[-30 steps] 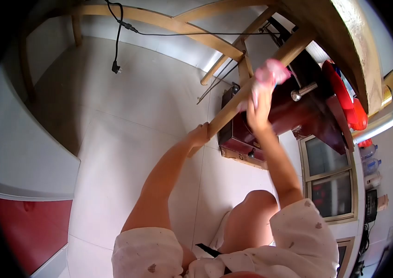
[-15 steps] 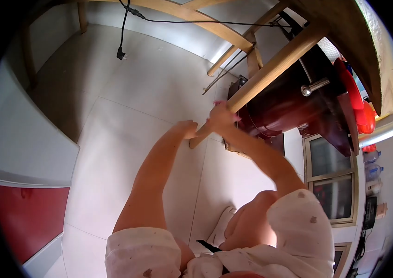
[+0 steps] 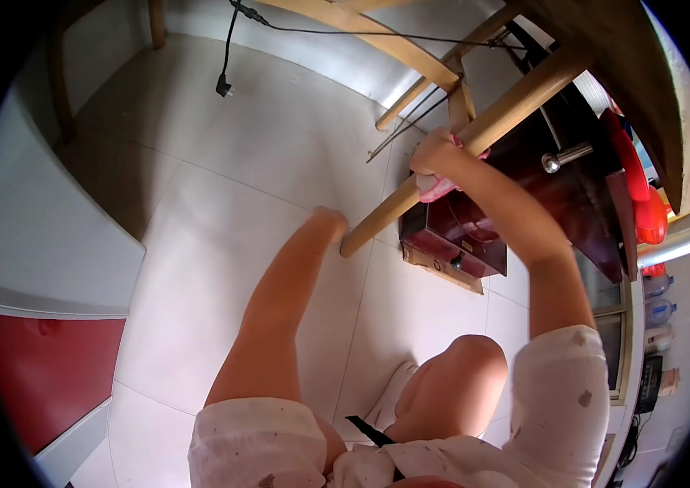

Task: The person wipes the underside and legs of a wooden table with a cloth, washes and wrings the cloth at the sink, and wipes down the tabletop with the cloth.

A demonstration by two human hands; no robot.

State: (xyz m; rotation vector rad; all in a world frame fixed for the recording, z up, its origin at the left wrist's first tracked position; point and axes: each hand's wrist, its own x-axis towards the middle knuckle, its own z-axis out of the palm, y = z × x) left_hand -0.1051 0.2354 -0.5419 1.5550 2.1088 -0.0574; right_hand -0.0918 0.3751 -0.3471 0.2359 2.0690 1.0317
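A round wooden table leg (image 3: 384, 215) runs slantwise from the floor up to the wooden tabletop at the upper right. My right hand (image 3: 441, 154) is closed around the middle of this leg with a pink-and-white cloth (image 3: 436, 188) pressed against the wood. Low down, my left hand (image 3: 329, 220) is curled at the leg's foot end; its fingers are mostly hidden from above.
Behind the leg stands a dark red drawer cabinet (image 3: 463, 240) with a metal knob (image 3: 552, 163). A black cord's plug (image 3: 224, 84) hangs at the upper left. Wooden crossbars (image 3: 377, 37) span the back. A white, red-based unit (image 3: 60, 236) borders the left.
My right hand has slid up the leg with the cloth, away from my left hand. The left hand stays by the foot end. The view has shifted slightly.
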